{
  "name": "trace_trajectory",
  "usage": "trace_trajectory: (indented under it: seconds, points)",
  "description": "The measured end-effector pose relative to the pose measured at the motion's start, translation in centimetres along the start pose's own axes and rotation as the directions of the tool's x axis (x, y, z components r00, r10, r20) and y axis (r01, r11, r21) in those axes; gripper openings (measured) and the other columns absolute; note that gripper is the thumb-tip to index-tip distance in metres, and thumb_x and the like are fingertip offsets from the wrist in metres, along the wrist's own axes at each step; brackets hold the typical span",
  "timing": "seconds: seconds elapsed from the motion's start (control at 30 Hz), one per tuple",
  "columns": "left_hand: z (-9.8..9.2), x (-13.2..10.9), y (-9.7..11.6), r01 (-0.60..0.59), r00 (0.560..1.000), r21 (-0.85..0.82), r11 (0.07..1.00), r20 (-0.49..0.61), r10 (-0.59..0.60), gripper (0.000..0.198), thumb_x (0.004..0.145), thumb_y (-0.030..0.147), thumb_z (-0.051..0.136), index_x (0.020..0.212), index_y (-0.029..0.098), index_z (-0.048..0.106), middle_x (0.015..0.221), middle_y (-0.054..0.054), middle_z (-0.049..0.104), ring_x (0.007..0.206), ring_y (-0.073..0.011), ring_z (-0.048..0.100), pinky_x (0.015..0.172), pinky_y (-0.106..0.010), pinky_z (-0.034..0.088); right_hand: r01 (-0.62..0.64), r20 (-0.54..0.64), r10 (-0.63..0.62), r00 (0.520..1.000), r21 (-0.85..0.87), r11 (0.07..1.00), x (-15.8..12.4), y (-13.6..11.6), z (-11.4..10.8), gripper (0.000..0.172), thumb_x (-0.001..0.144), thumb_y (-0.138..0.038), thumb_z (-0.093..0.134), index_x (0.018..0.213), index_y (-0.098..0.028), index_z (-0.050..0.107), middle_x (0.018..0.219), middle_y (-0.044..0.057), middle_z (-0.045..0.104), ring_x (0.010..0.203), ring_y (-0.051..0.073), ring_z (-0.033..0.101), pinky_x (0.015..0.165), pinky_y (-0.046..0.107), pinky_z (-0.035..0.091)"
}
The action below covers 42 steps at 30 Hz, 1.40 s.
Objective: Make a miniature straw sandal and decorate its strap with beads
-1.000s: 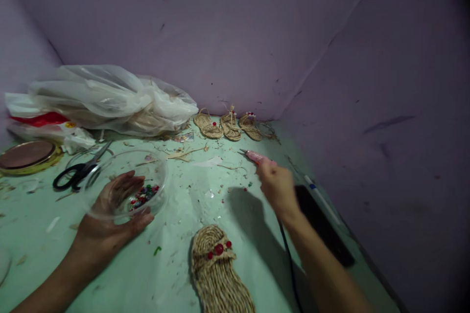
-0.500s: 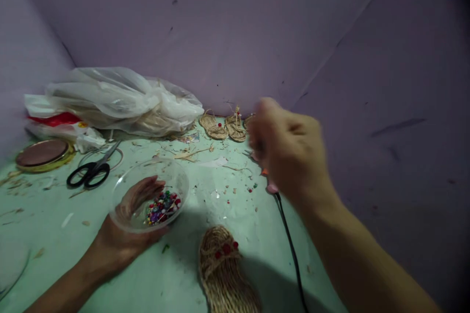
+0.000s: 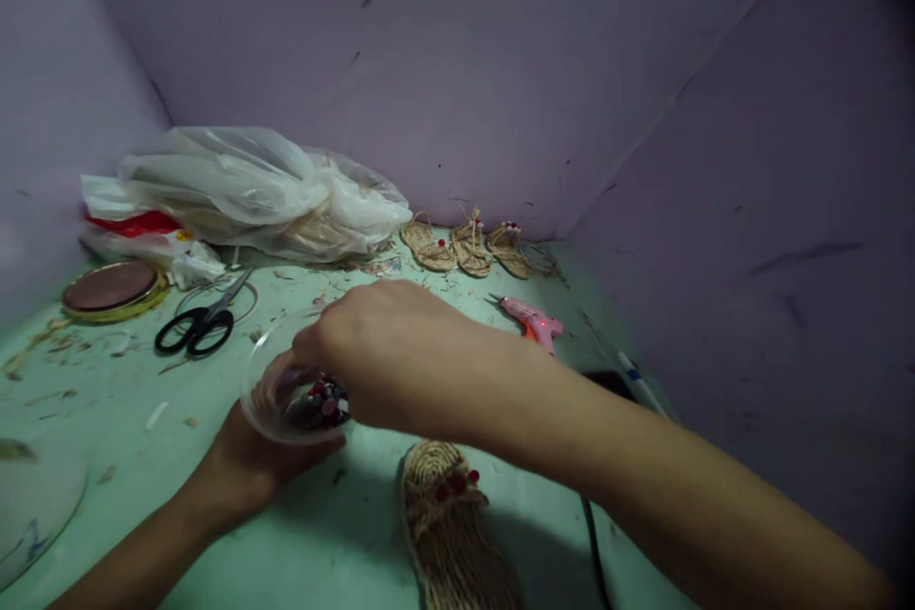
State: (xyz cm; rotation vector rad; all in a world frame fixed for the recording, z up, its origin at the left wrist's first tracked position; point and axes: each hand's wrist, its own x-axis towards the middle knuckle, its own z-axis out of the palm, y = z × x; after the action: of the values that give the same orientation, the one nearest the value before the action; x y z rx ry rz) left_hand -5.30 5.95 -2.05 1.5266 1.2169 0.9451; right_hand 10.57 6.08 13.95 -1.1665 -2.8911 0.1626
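Observation:
My left hand (image 3: pixel 250 448) is wrapped round a clear plastic tub (image 3: pixel 252 381), tilted towards me. Mixed coloured beads (image 3: pixel 325 403) lie inside it, red, dark and white ones showing. Over the tub's right side reaches my right hand (image 3: pixel 378 343); its fingertips are down inside the rim, hidden behind the back of the hand. Just right of the tub, a woven straw sandal (image 3: pixel 461 543) lies on the green table, with red beads (image 3: pixel 456 484) on its strap.
Black-handled scissors (image 3: pixel 204 324), a round tin (image 3: pixel 114 291) and a plastic bag (image 3: pixel 264 195) are at the left. Small straw sandals (image 3: pixel 470 248) line the back wall. A pink glue gun (image 3: pixel 533 319) lies right, a black cable (image 3: pixel 595 553) nearer me. Straw scraps litter the table.
My right hand has swung left and down from above the glue gun into the bead tub. The glue gun and the third small sandal now show. The view has shifted slightly.

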Motion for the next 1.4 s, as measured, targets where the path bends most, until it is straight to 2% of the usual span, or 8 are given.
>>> trace_trajectory:
  seconds: [0.17,0.3,0.37,0.43,0.53,0.6,0.77,1.4]
  points:
    - [0.0,-0.2,0.6,0.014,0.997,-0.095,0.995,0.082,-0.006,0.071,0.058,0.025,0.075,0.120,0.020,0.041,0.124,-0.011,0.057,0.113,-0.0290,0.055,0.096,-0.045,0.046,-0.038,-0.191,0.030,0.981,-0.041,0.998,0.1,1.0,0.2,0.013,0.068,-0.017,0.059,0.073,-0.021,0.070,0.065,-0.001,0.068,0.060,0.013,0.055,0.044,0.026,0.022]
    - [-0.2,-0.3,-0.3,-0.032,0.995,-0.092,0.995,0.090,0.040,0.079,0.059,0.027,0.076,0.127,0.021,0.036,0.130,-0.013,0.050,0.120,-0.0293,0.049,0.102,-0.047,0.040,-0.216,-0.281,0.237,0.930,0.106,0.971,-3.0,2.8,-0.1,0.010,0.076,-0.023,0.058,0.077,-0.022,0.068,0.062,-0.003,0.063,0.058,0.011,0.053,0.050,0.023,0.030]
    - [-0.3,-0.3,-0.9,-0.092,0.991,-0.056,0.994,0.090,0.097,0.082,0.058,0.028,0.077,0.128,0.023,0.037,0.129,-0.012,0.051,0.120,-0.0289,0.049,0.103,-0.046,0.039,-0.346,-0.295,0.380,0.877,0.163,0.924,-6.4,4.5,0.4,0.011,0.076,-0.023,0.058,0.073,-0.021,0.068,0.062,-0.003,0.062,0.055,0.011,0.053,0.051,0.022,0.032]
    - [-0.4,-0.3,-1.3,-0.115,0.990,-0.034,0.993,0.080,0.117,0.082,0.058,0.029,0.078,0.129,0.025,0.038,0.127,-0.011,0.053,0.118,-0.0283,0.051,0.102,-0.044,0.041,-0.533,-0.198,0.564,0.802,0.190,0.825,-10.0,6.2,1.8,0.014,0.075,-0.024,0.059,0.066,-0.020,0.067,0.060,-0.001,0.062,0.053,0.012,0.053,0.049,0.022,0.032]
    - [-0.3,-0.4,-1.4,-0.096,0.993,-0.021,0.995,0.061,0.097,0.081,0.057,0.030,0.078,0.129,0.026,0.039,0.126,-0.009,0.055,0.117,-0.0279,0.053,0.099,-0.041,0.044,-0.740,-0.100,0.778,0.620,0.256,0.623,-14.1,7.7,5.5,0.014,0.074,-0.028,0.058,0.073,-0.020,0.069,0.059,0.001,0.065,0.051,0.014,0.055,0.049,0.024,0.034]
    - [-0.3,-0.3,-1.4,-0.092,0.994,-0.020,0.996,0.049,0.093,0.082,0.056,0.030,0.078,0.128,0.026,0.040,0.126,-0.009,0.056,0.117,-0.0282,0.053,0.098,-0.040,0.045,-0.788,-0.094,0.838,0.538,0.297,0.540,-15.3,7.6,8.1,0.018,0.075,-0.028,0.056,0.080,-0.017,0.069,0.066,0.004,0.067,0.054,0.015,0.057,0.052,0.026,0.038]
    - [-0.3,-0.3,-1.4,-0.092,0.994,-0.023,0.995,0.048,0.093,0.081,0.055,0.031,0.078,0.126,0.026,0.041,0.126,-0.009,0.057,0.116,-0.0290,0.054,0.096,-0.040,0.047,-0.807,-0.129,0.884,0.449,0.367,0.463,-14.5,6.5,11.8,0.032,0.073,-0.034,0.059,0.095,-0.011,0.064,0.084,0.012,0.067,0.066,0.020,0.059,0.060,0.030,0.042]
    - [-0.2,-0.4,-1.1,-0.085,0.996,0.041,0.996,0.034,0.084,0.080,0.056,0.035,0.077,0.126,0.025,0.040,0.123,-0.010,0.057,0.113,-0.0302,0.055,0.097,-0.040,0.048,-0.841,-0.104,0.873,0.476,0.237,0.487,-13.4,7.9,13.4,0.017,0.079,-0.017,0.049,0.076,-0.016,0.065,0.079,0.009,0.067,0.068,0.019,0.059,0.062,0.028,0.039]
